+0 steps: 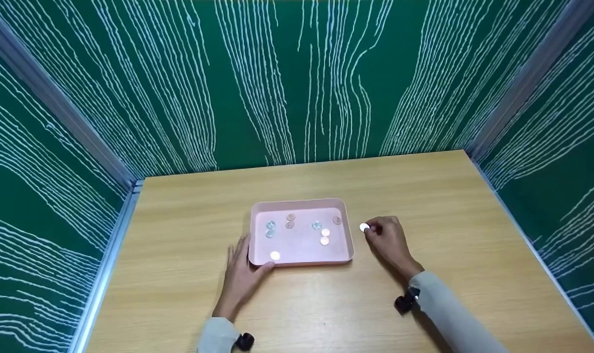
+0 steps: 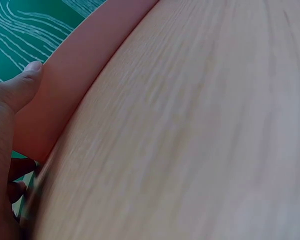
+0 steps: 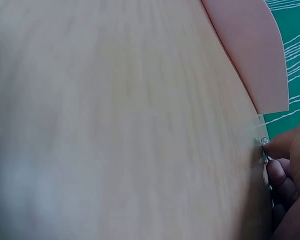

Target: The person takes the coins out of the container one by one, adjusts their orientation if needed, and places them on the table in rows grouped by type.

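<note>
A pink rectangular tray [image 1: 301, 250] lies on the table with several coins spread over its floor. My left hand [image 1: 241, 277] rests at its front left corner, fingers extended along the left side and thumb against the front wall. In the left wrist view the thumb [image 2: 27, 87] touches the tray's outer wall [image 2: 75, 75]. Right of the tray, my right hand [image 1: 389, 240] pinches a bright coin [image 1: 364, 227] between thumb and forefinger, just off the tray's edge. The right wrist view shows that coin [image 3: 264, 145] nearly edge-on at the fingertips.
Inside the tray, bluish silver coins [image 1: 270, 224] lie to the left, coppery ones [image 1: 290, 216] near the back, and shiny ones [image 1: 324, 240] on the right. The wooden table [image 1: 189, 215] is enclosed by green panels [image 1: 297, 98] with white wavy lines and metal posts.
</note>
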Demonstrator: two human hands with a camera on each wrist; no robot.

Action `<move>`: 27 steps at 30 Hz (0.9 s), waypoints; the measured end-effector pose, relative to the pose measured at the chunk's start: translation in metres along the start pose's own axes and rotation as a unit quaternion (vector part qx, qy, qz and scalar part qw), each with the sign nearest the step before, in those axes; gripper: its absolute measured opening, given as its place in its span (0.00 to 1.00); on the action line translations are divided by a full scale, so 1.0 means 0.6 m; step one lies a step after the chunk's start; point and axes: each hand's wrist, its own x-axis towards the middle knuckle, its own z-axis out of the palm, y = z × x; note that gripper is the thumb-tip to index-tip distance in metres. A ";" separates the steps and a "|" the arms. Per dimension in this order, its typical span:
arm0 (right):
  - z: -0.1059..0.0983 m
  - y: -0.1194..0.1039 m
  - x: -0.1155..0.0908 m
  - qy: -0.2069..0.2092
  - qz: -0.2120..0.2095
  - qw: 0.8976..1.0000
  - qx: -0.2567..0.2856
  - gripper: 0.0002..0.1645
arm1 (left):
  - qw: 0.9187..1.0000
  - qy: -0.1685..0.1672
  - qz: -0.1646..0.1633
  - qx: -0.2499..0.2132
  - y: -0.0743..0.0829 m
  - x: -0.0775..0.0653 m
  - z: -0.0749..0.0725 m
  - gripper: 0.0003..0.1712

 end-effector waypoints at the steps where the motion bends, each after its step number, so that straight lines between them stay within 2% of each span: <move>1: 0.000 0.000 0.000 0.001 -0.002 1.000 -0.001 0.06 | 1.000 0.000 -0.001 0.000 0.000 -0.001 0.000 0.65; 8: -0.001 -0.006 -0.001 0.007 -0.008 1.000 -0.002 0.02 | 1.000 -0.002 0.004 0.006 -0.002 -0.002 -0.001 0.64; 16: -0.006 -0.043 0.003 0.008 0.003 0.999 0.032 0.04 | 1.000 -0.001 0.003 0.003 -0.001 0.003 0.002 0.64; 22: -0.002 -0.076 0.003 -0.005 -0.007 0.998 0.064 0.06 | 1.000 -0.005 0.005 0.008 0.001 0.003 0.004 0.65; 27: 0.005 -0.101 0.011 -0.043 -0.037 0.995 0.078 0.07 | 1.000 -0.008 0.000 0.005 -0.002 0.001 -0.002 0.65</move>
